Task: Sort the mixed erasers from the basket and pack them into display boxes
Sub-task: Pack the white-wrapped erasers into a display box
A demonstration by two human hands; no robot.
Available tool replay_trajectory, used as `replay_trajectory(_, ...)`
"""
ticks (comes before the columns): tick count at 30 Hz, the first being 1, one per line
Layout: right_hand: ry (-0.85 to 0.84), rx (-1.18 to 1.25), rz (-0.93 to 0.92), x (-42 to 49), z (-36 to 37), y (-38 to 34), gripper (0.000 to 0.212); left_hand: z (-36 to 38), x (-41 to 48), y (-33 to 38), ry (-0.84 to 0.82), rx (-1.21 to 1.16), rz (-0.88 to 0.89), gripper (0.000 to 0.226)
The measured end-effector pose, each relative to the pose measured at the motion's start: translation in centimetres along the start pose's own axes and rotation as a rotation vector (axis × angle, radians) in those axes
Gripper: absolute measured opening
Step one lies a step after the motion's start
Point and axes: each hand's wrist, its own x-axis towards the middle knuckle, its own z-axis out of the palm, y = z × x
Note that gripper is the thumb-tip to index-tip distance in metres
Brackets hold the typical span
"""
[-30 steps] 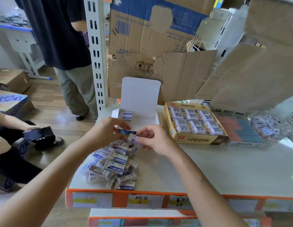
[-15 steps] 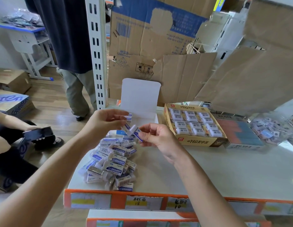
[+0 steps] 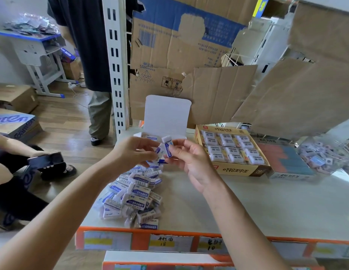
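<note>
- The right hand [image 3: 189, 158] pinches an eraser [image 3: 167, 148] upright, above the far end of the pile [image 3: 134, 193].
- The left hand [image 3: 134, 152] pinches a second eraser [image 3: 159, 150], touching the first.
- The white box [image 3: 165, 115] stands open just beyond the hands, a few erasers inside.
- The full yellow box [image 3: 240, 170] lies right of it on the shelf [image 3: 267, 201].

Wooden floor [image 3: 58, 121], cardboard backdrop [image 3: 218, 90]

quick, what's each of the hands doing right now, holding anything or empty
Left hand: pinches a first eraser.
Right hand: pinches a second eraser, label reading ERASER.
</note>
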Motion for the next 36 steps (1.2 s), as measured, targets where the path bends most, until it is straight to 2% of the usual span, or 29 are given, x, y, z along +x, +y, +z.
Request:
replay_trajectory(4,0.027,0.085,0.044,-0.2,0.1,-0.1,0.009,0.2,-0.2,-0.1,0.025,-0.16,0.038,0.036)
replay_trajectory(8,0.015,-0.038,0.058,-0.3,0.3,0.2,0.008,0.3,-0.4,0.4,-0.009,-0.142,0.079,0.032)
replay_trajectory(12,0.005,-0.036,0.113,-0.3,0.2,0.2,0.008,0.2,-0.5,0.5,-0.028,-0.153,0.091,0.034)
replay_trajectory(15,-0.042,-0.038,0.18,-0.3,0.3,0.2,0.008,0.3,-0.3,0.4,-0.044,-0.06,0.141,0.037)
replay_trajectory(17,-0.057,-0.023,0.211,-0.1,0.3,0.1,0.007,0.3,-0.1,0.3,-0.057,0.03,0.204,0.029)
replay_trajectory(20,-0.064,0.006,0.241,0.1,0.3,0.1,0.006,0.1,0.3,0.0,-0.006,0.151,0.282,0.023)
replay_trajectory(23,-0.052,0.007,0.214,0.7,0.3,0.3,0.004,-0.2,0.6,-0.3,0.042,0.162,0.303,0.028)
replay_trajectory(26,0.083,-0.153,0.122,1.9,0.0,0.5,0.008,-0.9,1.4,-1.3,0.138,0.321,0.305,0.029)
replay_trajectory(30,0.167,-0.573,0.085,4.1,-0.8,1.0,0.013,-2.4,2.6,-2.8,0.342,0.464,0.215,0.031)
replay_trajectory(33,0.153,-0.785,0.103,5.5,-0.4,1.4,0.014,-2.8,3.3,-3.5,0.311,0.466,0.113,0.035)
replay_trajectory(36,0.119,-0.875,0.114,6.7,0.6,1.5,0.016,-2.5,3.6,-3.8,0.251,0.44,0.049,0.041)
